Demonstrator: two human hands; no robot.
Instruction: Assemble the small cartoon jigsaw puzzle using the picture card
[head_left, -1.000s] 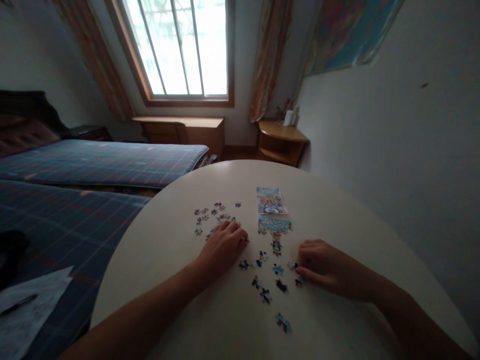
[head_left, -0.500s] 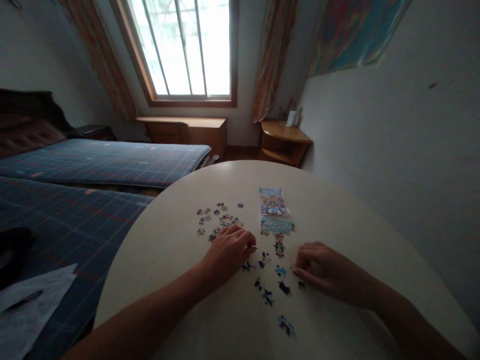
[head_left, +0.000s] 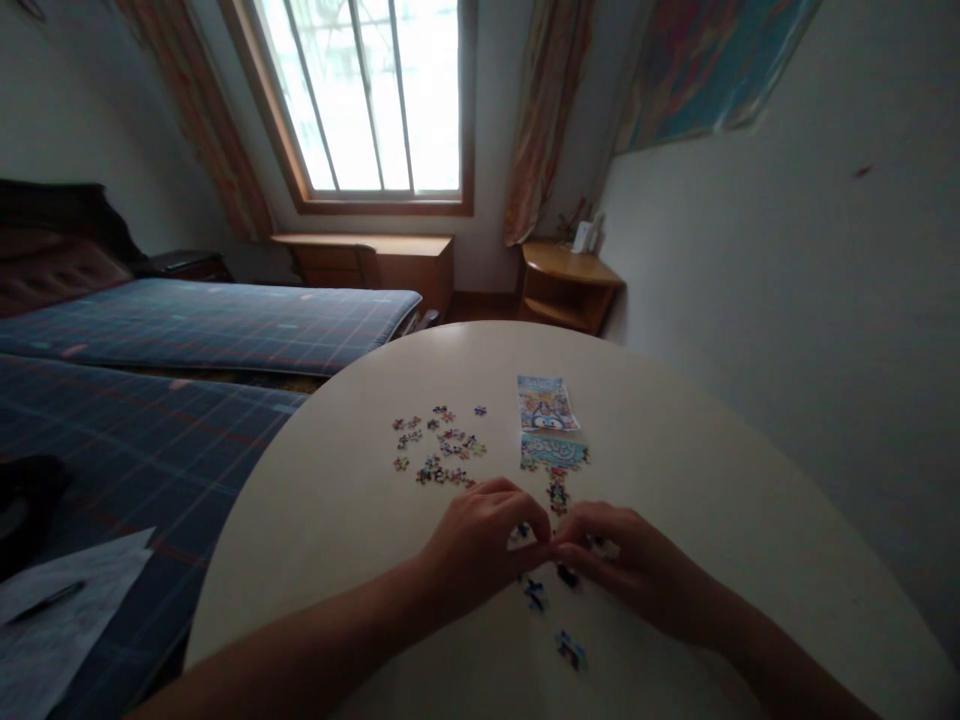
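My left hand (head_left: 487, 532) and my right hand (head_left: 626, 560) meet fingertip to fingertip low over the table. Both are closed in a pinch on jigsaw puzzle pieces, which the fingers almost wholly cover. Below them lie a blue-and-dark jigsaw piece (head_left: 535, 595) and a small joined cluster (head_left: 570, 650). A dark piece (head_left: 568, 576) shows partly under my right fingers. Just beyond the hands is a joined strip of pieces (head_left: 557, 492), touching an assembled blue section with lettering (head_left: 555, 450). Other pieces beneath my hands are partly hidden.
Loose pieces (head_left: 450, 440) are scattered left of the assembled section. A printed picture sheet (head_left: 547, 404) lies beyond it on the round pale table (head_left: 360, 560). Left of the table stands a bed (head_left: 225, 320) with papers (head_left: 75, 610) and a pen (head_left: 46, 602).
My left hand has moved right and toward me, away from the loose pieces. My right hand has moved left, and the fingertips now meet over the nearer pieces.
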